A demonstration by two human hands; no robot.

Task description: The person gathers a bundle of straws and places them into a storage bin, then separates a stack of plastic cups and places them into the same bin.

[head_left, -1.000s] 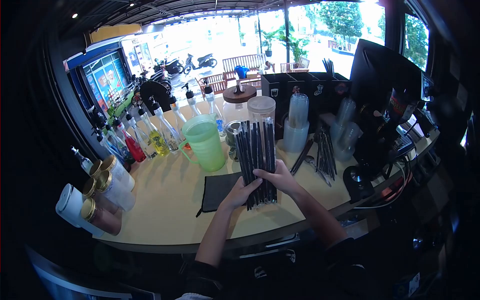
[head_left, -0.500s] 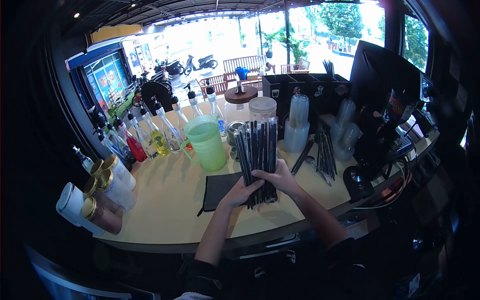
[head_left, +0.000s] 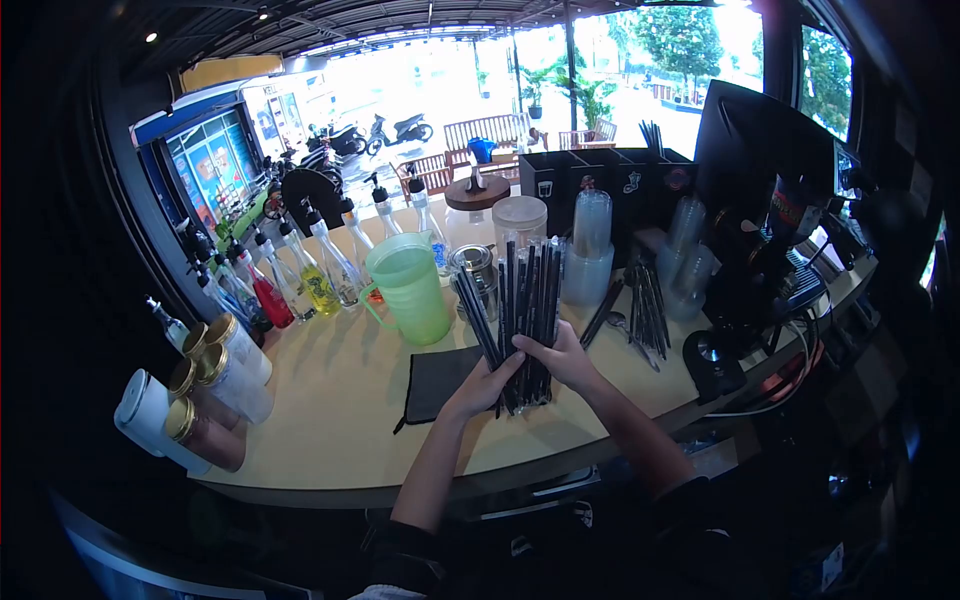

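A bundle of black wrapped straws stands roughly upright between my hands, above the counter's front part. My left hand is closed around its left side, where some straws lean out to the left. My right hand grips the right side, its thumb across the front of the bundle. Behind the lower left of the straws lies a dark grey cloth. More black wrapped straws lie on the counter to the right, beside a spoon.
A green pitcher stands left of the straws, before a row of pump bottles. Lidded jars stand at the far left. Stacked plastic cups, a black divided organizer and a dark monitor are at the right.
The straws have fanned apart at the top, with the left ones tilting further left. Both hands keep hold of the bundle.
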